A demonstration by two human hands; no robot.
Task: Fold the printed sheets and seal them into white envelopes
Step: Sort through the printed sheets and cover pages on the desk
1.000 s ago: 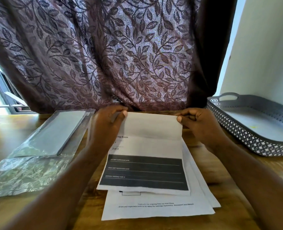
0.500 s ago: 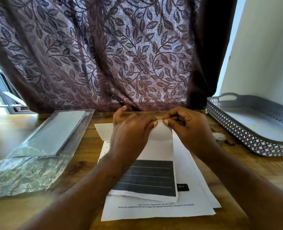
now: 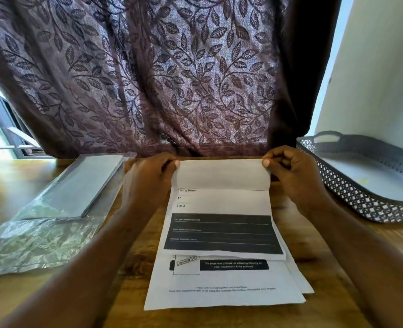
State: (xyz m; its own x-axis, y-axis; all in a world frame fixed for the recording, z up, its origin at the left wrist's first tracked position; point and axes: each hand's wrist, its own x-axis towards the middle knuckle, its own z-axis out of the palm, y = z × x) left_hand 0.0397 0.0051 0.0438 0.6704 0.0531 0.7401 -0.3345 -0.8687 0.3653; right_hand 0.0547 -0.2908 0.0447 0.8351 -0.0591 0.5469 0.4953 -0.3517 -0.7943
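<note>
Pinching the far corners of the top printed sheet (image 3: pixel 221 202), you hold its upper edge curled over toward you at the centre of the frame. Your left hand (image 3: pixel 148 178) grips the left corner between thumb and fingers, and your right hand (image 3: pixel 292 176) does the same at the right corner. The sheet lies on the stack of printed sheets (image 3: pixel 224 294) on the wooden table (image 3: pixel 134 268), low centre. The pack of white envelopes (image 3: pixel 89 185), in its clear wrapper, sits at mid-left, well apart from the grey tray (image 3: pixel 361 202) at the right edge. The step appears to be the first fold, with nothing yet creased or enveloped. The next move likely calls for bringing the curled edge down evenly, matching the side edges, then pressing the crease flat. Half a second ago your hands met near the middle of that top edge, the left covering much of the page; now they have spread to the corners, and the lines "Living Room" and "2 of 3" show.
</note>
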